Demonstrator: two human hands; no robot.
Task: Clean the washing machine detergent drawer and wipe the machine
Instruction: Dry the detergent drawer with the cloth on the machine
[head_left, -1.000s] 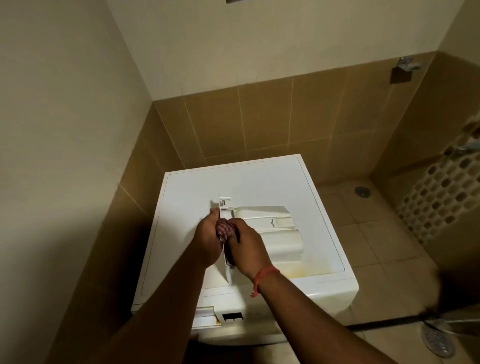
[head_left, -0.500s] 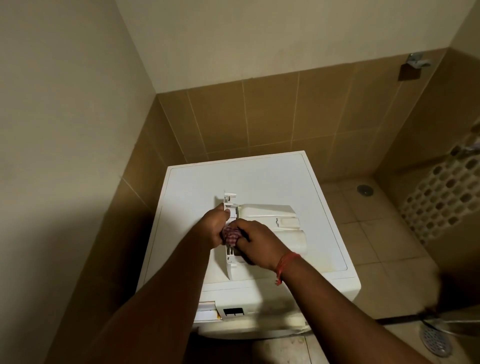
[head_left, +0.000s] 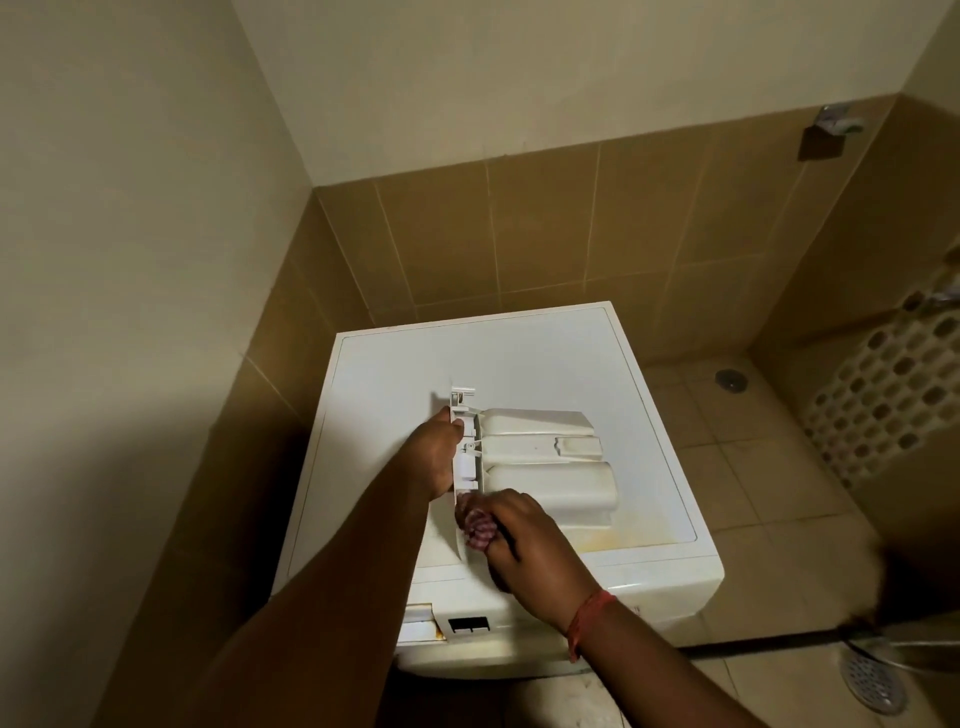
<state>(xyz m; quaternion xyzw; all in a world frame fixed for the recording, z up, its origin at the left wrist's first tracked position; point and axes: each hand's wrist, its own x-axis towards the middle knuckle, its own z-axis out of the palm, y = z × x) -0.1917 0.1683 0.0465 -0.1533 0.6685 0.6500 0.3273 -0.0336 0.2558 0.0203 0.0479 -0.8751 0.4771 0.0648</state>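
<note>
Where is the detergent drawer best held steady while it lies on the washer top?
By its front panel, from the left, as the left hand does: the detergent drawer lies bottom-up, the panel standing as a flat edge, leaving the right hand free with the cloth.

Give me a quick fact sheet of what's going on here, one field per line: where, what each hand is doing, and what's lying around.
Place: tiled corner with a white washing machine
Drawer: detergent drawer taken out, lying on the machine's top, underside up
Left hand: left hand grips the drawer's front panel
Right hand: right hand pinches a bunched checked cloth against the panel's near end
Stain: yellowish patch on the top, right of the hands
Drawer slot: open slot on the machine's front
Floor: round drain, lower right
</note>
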